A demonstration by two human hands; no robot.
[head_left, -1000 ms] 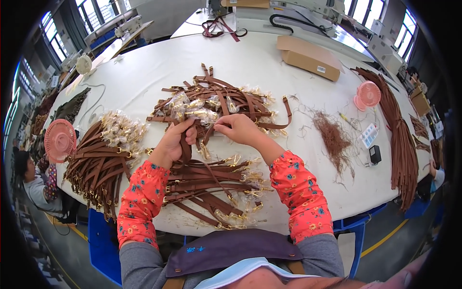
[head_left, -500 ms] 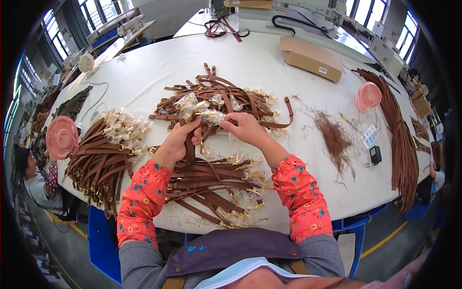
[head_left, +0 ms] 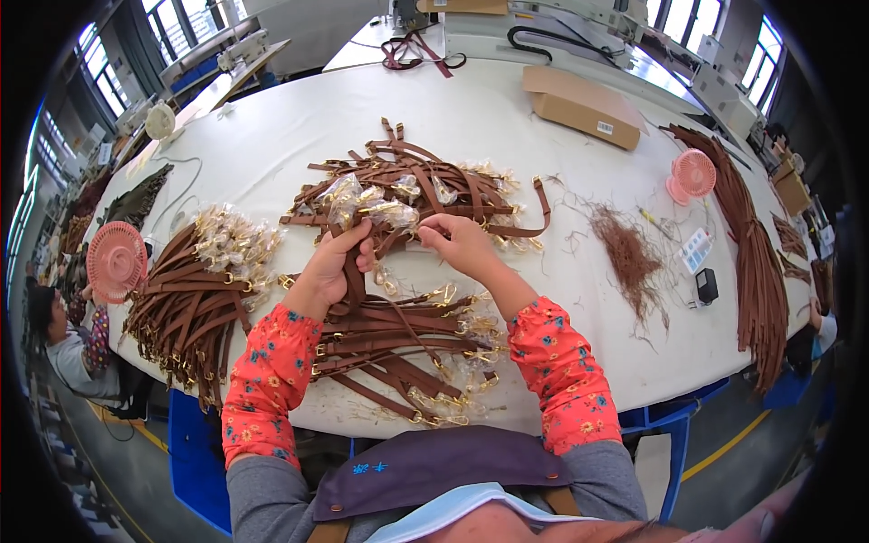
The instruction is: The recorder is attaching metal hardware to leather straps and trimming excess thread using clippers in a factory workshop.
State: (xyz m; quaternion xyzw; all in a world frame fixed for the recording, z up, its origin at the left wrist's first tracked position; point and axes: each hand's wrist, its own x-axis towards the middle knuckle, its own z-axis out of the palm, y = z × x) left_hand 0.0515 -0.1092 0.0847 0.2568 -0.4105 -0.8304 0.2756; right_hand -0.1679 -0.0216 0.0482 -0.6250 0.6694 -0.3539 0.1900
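Observation:
My left hand (head_left: 331, 266) is closed around a brown strap (head_left: 353, 282) that hangs down below the fingers. Clear plastic wrapping (head_left: 393, 214) over metal hardware sticks out beside its thumb. Just right of that wrapping, my right hand (head_left: 460, 246) has thumb and forefinger pinched together; whatever lies between them is too small to make out. Behind both hands spreads a heap of brown straps (head_left: 430, 181) with wrapped gold fittings. Nearer me lies a second heap of straps (head_left: 389, 342) with gold buckles and snap hooks, some in plastic.
To the left, another strap pile (head_left: 186, 312) lies by a pink fan (head_left: 117, 261). Rightward are a tangle of brown threads (head_left: 626, 255), a black adapter (head_left: 706, 286), a second pink fan (head_left: 692, 174) and a long strap bundle (head_left: 753, 262). A cardboard box (head_left: 584, 107) stands farther back.
My right hand has shifted slightly to the right, with its fingertips a little farther from the plastic wrapping. The left hand keeps its hold on the strap.

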